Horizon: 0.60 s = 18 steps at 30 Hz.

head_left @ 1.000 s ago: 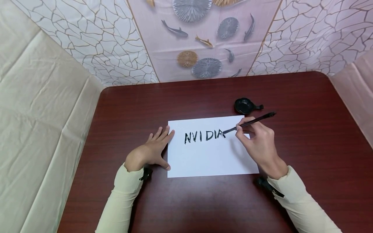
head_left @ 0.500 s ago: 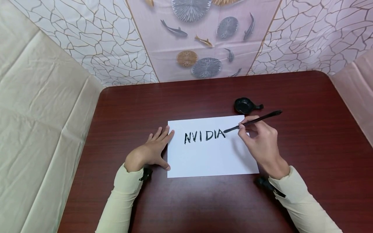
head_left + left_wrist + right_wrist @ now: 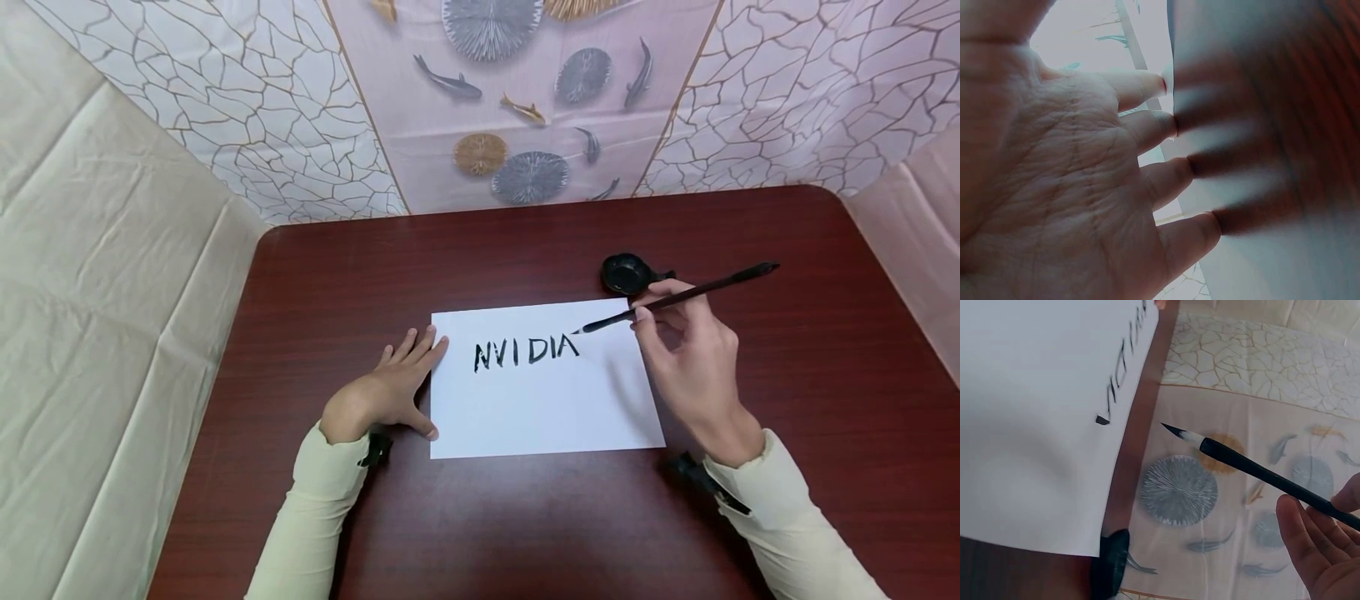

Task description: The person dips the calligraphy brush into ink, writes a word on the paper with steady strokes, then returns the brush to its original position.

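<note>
A white sheet of paper (image 3: 540,408) lies on the table, with NVIDIA brushed across it in black strokes. My left hand (image 3: 386,387) is spread at the sheet's left edge, its index finger and thumb tips touching the paper. In the left wrist view the fingers (image 3: 1188,240) rest their tips on the surface. My right hand (image 3: 693,367) pinches a dark ink brush (image 3: 705,287) by its handle, above the sheet's right side. The right wrist view shows the brush's tip (image 3: 1172,430) black at the point, white behind, and raised off the paper.
A small black ink dish (image 3: 626,273) with a short handle stands just beyond the sheet's far right corner. The dark red wooden table (image 3: 510,525) meets patterned cloth (image 3: 525,108) at its back edge. A pale cloth (image 3: 97,317) hangs on the left.
My right hand has moved to the right and away from me, tilting the ink brush lower and lifting its tip off the last letter. The left hand has stayed in place.
</note>
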Motion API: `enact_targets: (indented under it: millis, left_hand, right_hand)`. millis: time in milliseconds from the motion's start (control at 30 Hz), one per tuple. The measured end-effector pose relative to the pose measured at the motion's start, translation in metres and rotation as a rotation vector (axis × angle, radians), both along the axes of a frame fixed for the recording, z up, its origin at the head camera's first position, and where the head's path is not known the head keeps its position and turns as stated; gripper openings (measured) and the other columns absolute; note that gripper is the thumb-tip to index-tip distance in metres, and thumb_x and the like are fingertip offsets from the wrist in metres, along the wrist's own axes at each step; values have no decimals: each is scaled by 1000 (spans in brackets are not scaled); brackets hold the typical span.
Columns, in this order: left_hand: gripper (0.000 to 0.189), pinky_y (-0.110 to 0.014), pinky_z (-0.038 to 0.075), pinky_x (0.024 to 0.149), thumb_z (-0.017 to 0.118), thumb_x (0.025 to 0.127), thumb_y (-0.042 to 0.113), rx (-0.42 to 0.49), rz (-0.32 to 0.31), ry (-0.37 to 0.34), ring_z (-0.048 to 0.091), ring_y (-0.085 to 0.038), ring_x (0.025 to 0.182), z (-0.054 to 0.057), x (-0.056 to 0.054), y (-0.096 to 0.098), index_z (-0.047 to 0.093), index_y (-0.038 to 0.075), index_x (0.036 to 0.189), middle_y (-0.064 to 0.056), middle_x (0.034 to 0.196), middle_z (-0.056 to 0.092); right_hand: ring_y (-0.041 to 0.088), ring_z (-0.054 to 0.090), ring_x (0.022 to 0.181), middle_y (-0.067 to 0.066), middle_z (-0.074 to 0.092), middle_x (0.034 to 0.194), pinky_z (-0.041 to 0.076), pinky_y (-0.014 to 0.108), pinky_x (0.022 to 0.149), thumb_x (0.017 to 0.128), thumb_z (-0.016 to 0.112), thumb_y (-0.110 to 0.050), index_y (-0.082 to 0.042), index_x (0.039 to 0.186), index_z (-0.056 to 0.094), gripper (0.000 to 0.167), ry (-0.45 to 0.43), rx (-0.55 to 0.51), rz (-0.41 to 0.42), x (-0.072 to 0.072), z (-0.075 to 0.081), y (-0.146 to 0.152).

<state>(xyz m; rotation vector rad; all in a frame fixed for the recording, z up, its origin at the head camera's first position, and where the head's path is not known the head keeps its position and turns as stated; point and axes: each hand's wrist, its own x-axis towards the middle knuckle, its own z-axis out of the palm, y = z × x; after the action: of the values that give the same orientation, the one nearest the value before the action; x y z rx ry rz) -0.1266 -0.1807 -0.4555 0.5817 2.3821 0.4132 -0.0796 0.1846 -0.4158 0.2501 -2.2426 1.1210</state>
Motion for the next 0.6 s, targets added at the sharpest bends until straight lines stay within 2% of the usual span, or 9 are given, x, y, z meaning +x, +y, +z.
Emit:
enact_targets:
  millis: [200,367,433,600]
  left_hand:
    - [138,-63,-1,128,99,73,34,-5,2,-2,-15,-35,162,0,-1,1,4,15,172,-10,177,-11]
    - [139,-63,-1,128,99,73,34,-4,-1,-2,-15,-35,162,-1,-1,1,3,15,172,-10,177,-11]
    - [139,-63,-1,128,99,73,34,-1,-3,-5,-15,-35,162,-2,-1,1,3,15,172,-10,177,-12]
    - [138,-62,-2,128,98,74,34,-4,-3,-8,-17,-35,162,-2,-1,1,2,16,172,-10,177,-13]
  right_hand:
    - [-15,68,94,22,76,103,52,7,84,94,69,13,11,129,61,36,38,-81,-8,-2,9,7]
    - [-12,68,86,18,75,103,50,4,77,97,67,10,10,128,63,32,68,-85,-52,-5,17,16]
    - [-13,68,85,12,74,103,49,4,75,99,65,8,11,129,63,30,72,-79,-67,-7,19,21]
    - [-14,66,83,-12,68,106,48,5,70,103,63,3,9,133,63,31,70,-50,-73,-13,29,33]
